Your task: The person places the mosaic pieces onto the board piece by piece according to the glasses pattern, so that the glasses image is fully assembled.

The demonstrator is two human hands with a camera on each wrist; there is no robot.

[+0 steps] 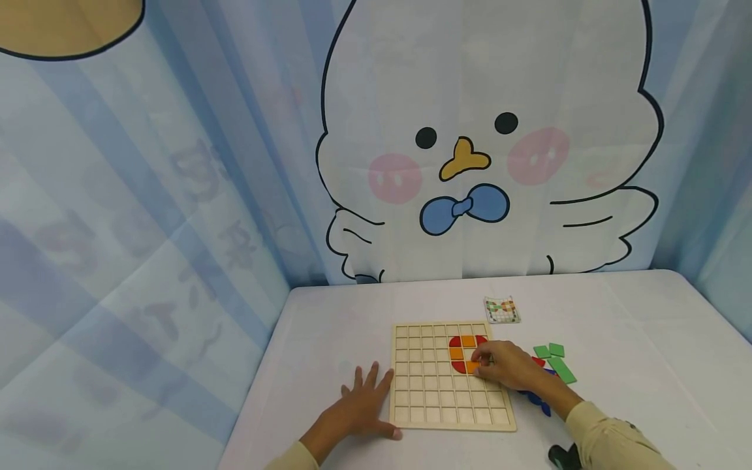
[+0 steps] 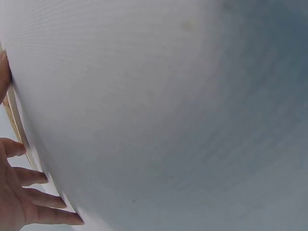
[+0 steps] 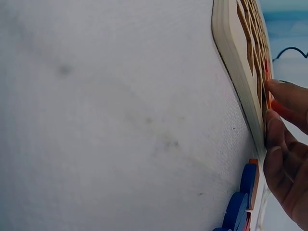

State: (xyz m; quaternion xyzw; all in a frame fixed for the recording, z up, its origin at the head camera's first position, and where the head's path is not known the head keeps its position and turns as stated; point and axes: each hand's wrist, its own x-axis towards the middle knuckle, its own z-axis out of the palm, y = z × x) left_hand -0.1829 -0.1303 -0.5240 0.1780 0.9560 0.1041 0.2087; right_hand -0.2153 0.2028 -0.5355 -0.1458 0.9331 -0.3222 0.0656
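A pale wooden grid board [image 1: 423,391] lies on the table. Red rounded tiles [image 1: 458,367] and orange square tiles [image 1: 468,341] form a curved shape in its upper right cells. My right hand [image 1: 508,365] reaches over the board's right edge, fingers bent. Its fingertips pinch at an orange square tile [image 1: 472,367] low in that shape; the hand partly covers the cells there. In the right wrist view, thumb and fingers [image 3: 288,98] meet close at the grid. My left hand [image 1: 367,405] rests with fingers spread along the board's left edge, thumb by the near left corner.
Right of the board lie loose green tiles [image 1: 562,369], a red tile [image 1: 538,361] and blue tiles [image 1: 536,398], partly behind the right forearm. A small printed pattern card [image 1: 502,310] lies beyond the board. A dark object [image 1: 564,457] sits at the near edge by the right sleeve.
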